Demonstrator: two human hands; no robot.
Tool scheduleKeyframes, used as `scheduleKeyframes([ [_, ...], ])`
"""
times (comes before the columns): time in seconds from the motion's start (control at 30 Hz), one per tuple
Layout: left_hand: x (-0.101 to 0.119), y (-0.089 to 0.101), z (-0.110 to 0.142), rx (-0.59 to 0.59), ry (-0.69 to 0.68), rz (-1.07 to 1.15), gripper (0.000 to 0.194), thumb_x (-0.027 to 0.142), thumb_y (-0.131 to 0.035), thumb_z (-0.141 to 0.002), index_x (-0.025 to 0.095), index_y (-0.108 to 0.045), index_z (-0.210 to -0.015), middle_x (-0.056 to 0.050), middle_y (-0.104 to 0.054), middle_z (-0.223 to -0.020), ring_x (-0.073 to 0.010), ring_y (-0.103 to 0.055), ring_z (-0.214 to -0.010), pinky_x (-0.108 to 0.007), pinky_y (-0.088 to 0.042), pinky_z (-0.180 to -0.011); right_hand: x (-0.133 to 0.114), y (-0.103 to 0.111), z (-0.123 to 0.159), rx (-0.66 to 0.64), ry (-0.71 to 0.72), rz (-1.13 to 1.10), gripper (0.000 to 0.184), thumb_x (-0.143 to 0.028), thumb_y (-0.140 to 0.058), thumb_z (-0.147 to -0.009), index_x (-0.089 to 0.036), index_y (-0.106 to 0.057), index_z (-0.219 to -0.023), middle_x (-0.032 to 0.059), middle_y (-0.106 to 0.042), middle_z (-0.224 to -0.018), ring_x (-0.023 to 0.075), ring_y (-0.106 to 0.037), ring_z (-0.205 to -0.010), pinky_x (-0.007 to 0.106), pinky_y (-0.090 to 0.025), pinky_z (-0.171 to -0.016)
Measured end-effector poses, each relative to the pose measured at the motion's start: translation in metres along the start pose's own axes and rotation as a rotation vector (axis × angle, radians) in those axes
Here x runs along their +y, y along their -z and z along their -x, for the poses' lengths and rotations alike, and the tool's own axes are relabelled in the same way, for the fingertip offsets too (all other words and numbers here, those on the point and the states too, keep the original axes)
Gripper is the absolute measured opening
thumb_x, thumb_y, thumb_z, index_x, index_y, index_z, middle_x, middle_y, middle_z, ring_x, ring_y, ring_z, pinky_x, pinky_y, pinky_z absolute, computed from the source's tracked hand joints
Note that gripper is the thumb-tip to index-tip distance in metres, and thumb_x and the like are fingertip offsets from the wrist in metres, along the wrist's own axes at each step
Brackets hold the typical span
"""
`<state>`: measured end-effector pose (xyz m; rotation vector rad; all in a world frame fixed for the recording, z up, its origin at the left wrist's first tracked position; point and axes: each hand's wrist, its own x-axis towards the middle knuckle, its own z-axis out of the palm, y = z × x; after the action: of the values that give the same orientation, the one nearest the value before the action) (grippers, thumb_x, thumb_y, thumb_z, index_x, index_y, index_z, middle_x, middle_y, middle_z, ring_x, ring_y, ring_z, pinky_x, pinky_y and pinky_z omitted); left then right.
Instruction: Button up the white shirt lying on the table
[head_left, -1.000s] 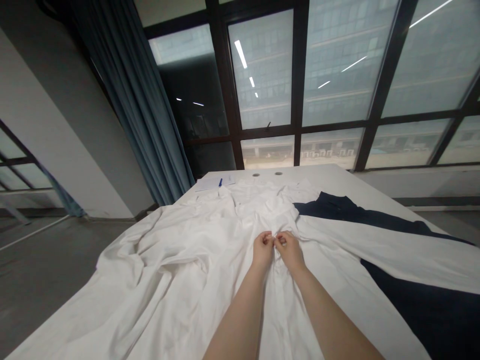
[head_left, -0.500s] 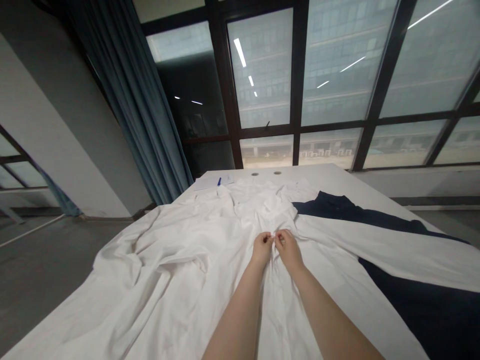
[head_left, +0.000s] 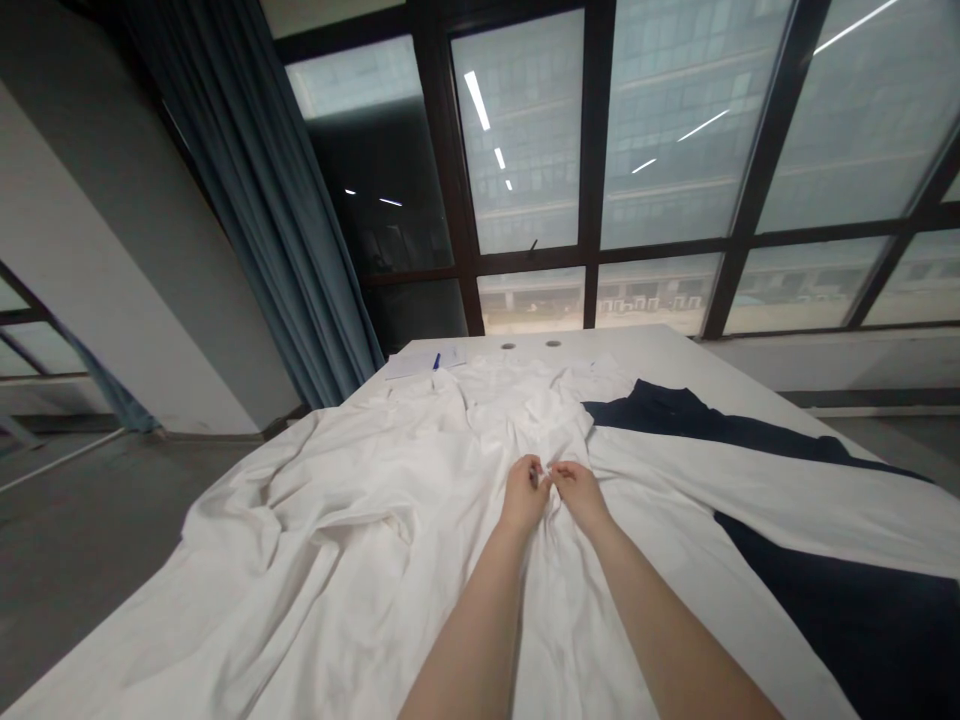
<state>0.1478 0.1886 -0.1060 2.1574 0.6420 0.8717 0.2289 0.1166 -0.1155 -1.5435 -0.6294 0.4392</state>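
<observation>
A long white coat, wrinkled and with a sleeve stretched out to the right, is spread over the table. My left hand and my right hand meet at its middle, where the front edges run lengthwise. Both hands are closed in a pinch on the white cloth, fingertips almost touching. Whether a button sits between the fingers is too small to make out. Partly under the white sleeve lies a dark navy garment, to the right of my hands.
At the far left of the white table a blue pen rests on paper. Two round holes show near the table's far edge. Beyond stand dark-framed windows and a blue curtain.
My left fingers have shifted up slightly and parted a little at the fingertips. My right fingers have changed their bend, still pinching at the same spot on the coat.
</observation>
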Motion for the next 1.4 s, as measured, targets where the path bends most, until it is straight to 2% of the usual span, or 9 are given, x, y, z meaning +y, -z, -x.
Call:
scheduleKeyframes([
  [0.13, 0.008, 0.013, 0.004, 0.071, 0.138, -0.102, 0.033, 0.015, -0.048, -0.068, 0.016, -0.043, -0.101, 0.000, -0.051, -0.077, -0.0100, -0.048, -0.063, -0.021, -0.037, -0.062, -0.018, 0.006, 0.008, 0.144, 0.039, 0.221, 0.018, -0.035, -0.044, -0.070, -0.019, -0.053, -0.073, 0.0003, -0.057, -0.062, 0.0137, -0.052, -0.057, 0.024, -0.035, -0.054],
  [0.27, 0.019, 0.027, 0.021, -0.169, 0.164, -0.299, 0.012, 0.018, -0.046, -0.072, 0.017, -0.052, -0.082, -0.003, -0.054, -0.078, -0.0136, -0.051, -0.073, -0.024, -0.036, -0.067, -0.030, 0.010, 0.022, 0.063, -0.012, 0.653, 0.023, -0.041, -0.047, -0.068, -0.019, -0.052, -0.063, 0.0025, -0.057, -0.058, 0.0152, -0.051, -0.056, 0.024, -0.033, -0.052],
  [0.37, 0.026, 0.033, 0.041, -0.244, 0.140, -0.407, 0.022, 0.021, -0.052, -0.069, 0.022, -0.051, -0.090, -0.003, -0.054, -0.090, -0.0167, -0.049, -0.086, -0.026, -0.035, -0.071, -0.029, 0.012, 0.034, -0.010, -0.021, 0.769, 0.017, -0.034, -0.055, -0.063, -0.018, -0.053, -0.060, 0.0046, -0.059, -0.062, 0.0159, -0.053, -0.061, 0.023, -0.033, -0.054],
  [0.5, 0.034, 0.044, 0.061, -0.194, 0.133, -0.532, 0.035, 0.020, -0.049, -0.070, 0.025, -0.043, -0.104, -0.003, -0.049, -0.104, -0.0179, -0.042, -0.099, -0.029, -0.032, -0.077, -0.034, 0.020, 0.047, -0.006, 0.000, 0.766, 0.010, -0.020, -0.046, -0.068, -0.019, -0.055, -0.063, 0.0019, -0.060, -0.064, 0.0128, -0.053, -0.062, 0.020, -0.032, -0.054],
  [0.63, 0.042, 0.052, 0.078, -0.258, 0.085, -0.533, 0.021, 0.027, -0.053, -0.067, 0.026, -0.054, -0.087, -0.003, -0.045, -0.105, -0.0200, -0.039, -0.101, -0.032, -0.030, -0.079, -0.041, 0.019, 0.063, -0.016, 0.010, 0.771, 0.019, -0.031, -0.045, -0.071, -0.019, -0.053, -0.059, 0.0010, -0.058, -0.057, 0.0120, -0.051, -0.055, 0.020, -0.030, -0.051],
  [0.73, 0.048, 0.050, 0.093, -0.295, 0.120, -0.594, 0.033, 0.033, -0.059, -0.058, 0.023, -0.054, -0.090, -0.005, -0.044, -0.103, -0.0228, -0.038, -0.100, -0.036, -0.029, -0.081, -0.039, 0.012, 0.079, -0.067, 0.023, 0.797, 0.025, -0.039, -0.052, -0.065, -0.018, -0.050, -0.050, 0.0008, -0.054, -0.049, 0.0120, -0.047, -0.048, 0.021, -0.028, -0.047],
  [0.9, 0.049, 0.040, 0.112, -0.177, 0.131, -0.532, 0.036, 0.030, -0.056, -0.063, 0.024, -0.051, -0.099, -0.006, -0.042, -0.110, -0.0224, -0.035, -0.105, -0.039, -0.021, -0.088, -0.031, 0.011, 0.098, -0.045, 0.084, 0.825, 0.013, -0.019, -0.047, -0.064, -0.018, -0.053, -0.052, 0.0007, -0.055, -0.053, 0.0109, -0.047, -0.051, 0.021, -0.027, -0.049],
  [1.1, 0.054, 0.039, 0.107, -0.086, 0.143, -0.458, 0.018, 0.021, -0.048, -0.072, 0.025, -0.060, -0.085, -0.005, -0.047, -0.107, -0.0219, -0.036, -0.104, -0.040, -0.021, -0.087, -0.018, 0.020, 0.100, 0.006, 0.162, 0.790, 0.016, -0.021, -0.041, -0.068, -0.019, -0.053, -0.057, -0.0010, -0.052, -0.053, 0.0118, -0.045, -0.052, 0.021, -0.029, -0.050],
  [1.4, 0.053, 0.031, 0.102, -0.062, 0.091, -0.369, 0.011, 0.017, -0.049, -0.072, 0.021, -0.058, -0.077, -0.004, -0.054, -0.091, -0.0204, -0.043, -0.091, -0.034, -0.030, -0.075, -0.001, 0.023, 0.088, -0.101, 0.183, 0.692, 0.020, -0.023, -0.038, -0.073, -0.018, -0.056, -0.066, 0.0034, -0.058, -0.066, 0.0157, -0.052, -0.063, 0.024, -0.037, -0.058],
])
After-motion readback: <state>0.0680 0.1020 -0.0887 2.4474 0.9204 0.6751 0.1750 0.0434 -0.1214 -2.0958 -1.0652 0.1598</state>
